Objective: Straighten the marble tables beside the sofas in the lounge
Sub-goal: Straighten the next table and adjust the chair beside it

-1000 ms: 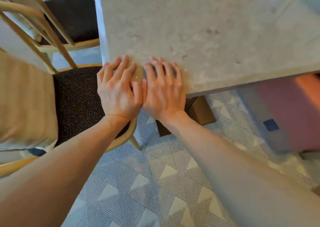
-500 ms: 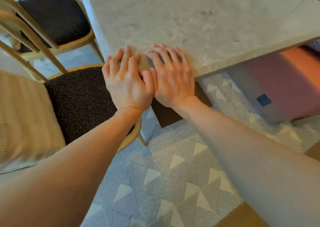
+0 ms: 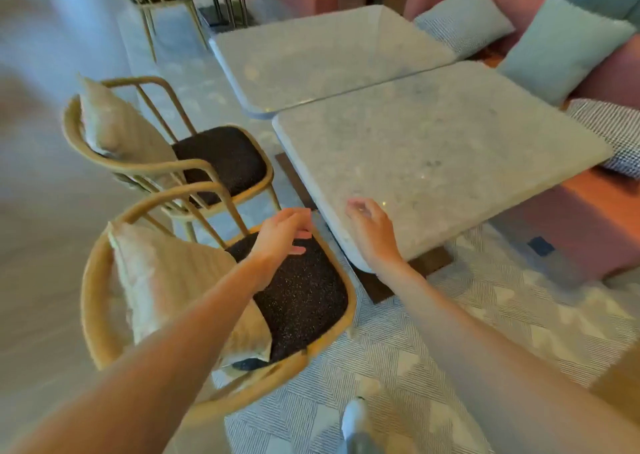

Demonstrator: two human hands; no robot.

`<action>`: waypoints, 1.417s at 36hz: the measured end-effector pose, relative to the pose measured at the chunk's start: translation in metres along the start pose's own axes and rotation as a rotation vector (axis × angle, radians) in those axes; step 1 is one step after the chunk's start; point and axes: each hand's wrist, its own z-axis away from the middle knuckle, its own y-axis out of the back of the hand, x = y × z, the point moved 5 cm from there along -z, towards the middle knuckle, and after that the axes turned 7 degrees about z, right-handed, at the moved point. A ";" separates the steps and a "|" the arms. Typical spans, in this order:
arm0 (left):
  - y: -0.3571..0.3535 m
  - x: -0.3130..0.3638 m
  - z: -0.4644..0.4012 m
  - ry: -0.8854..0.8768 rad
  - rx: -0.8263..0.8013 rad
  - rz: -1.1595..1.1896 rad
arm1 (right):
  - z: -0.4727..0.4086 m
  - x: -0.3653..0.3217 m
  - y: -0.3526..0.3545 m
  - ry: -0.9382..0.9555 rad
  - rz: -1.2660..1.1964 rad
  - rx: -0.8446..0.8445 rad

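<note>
A patterned grey and white rug (image 3: 433,367) is lying under both forearms and is covering the floor below the hands. Beyond the right hand, a pink sofa (image 3: 595,211) is running along the far side, and pale blue cushions (image 3: 561,48) are leaning on its back.

Two marble tables are standing edge to edge in front of the hands. The near marble worktop (image 3: 443,156) is directly under and ahead of the right hand; its dark base (image 3: 398,280) is showing just below the right wrist. The far marble worktop (image 3: 322,55) is lying well ahead of both hands, and its long edge seems to be touching the near one, though the picture is blurred there. The near one is sitting further toward the right hand than the far one, so their left edges are not lining up.

Under the left hand, a wooden chair with a dark seat (image 3: 298,298) and a beige cushion (image 3: 166,287) is standing just beside the near worktop. A second such chair (image 3: 221,159) is standing ahead of the left hand.

The left hand (image 3: 280,239) is hovering over the dark seat, fingers loosely curled and holding nothing. The right hand (image 3: 372,234) is hovering over the near corner of the near worktop, fingers relaxed and a little bent, empty too. The two hands are apart from each other.
</note>
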 end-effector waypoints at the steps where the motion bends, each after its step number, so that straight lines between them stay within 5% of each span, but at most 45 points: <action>1: 0.015 0.007 0.010 0.015 0.013 0.079 | 0.007 -0.009 -0.006 -0.025 -0.064 0.003; 10: 0.102 0.038 0.036 0.073 0.101 0.300 | 0.038 -0.062 -0.081 -0.284 -0.610 0.076; 21: 0.185 0.076 0.004 0.091 0.038 0.276 | 0.043 -0.119 -0.126 -0.368 -0.598 0.230; 29: 0.271 0.084 -0.038 0.052 -0.110 0.117 | 0.088 -0.149 -0.130 -0.330 -0.564 0.520; 37: 0.343 0.089 -0.058 0.071 -0.277 0.055 | 0.190 -0.149 -0.166 -0.500 -0.591 0.765; 51: 0.313 0.110 -0.128 0.240 -0.460 0.101 | 0.125 -0.141 -0.203 -0.638 -0.736 0.849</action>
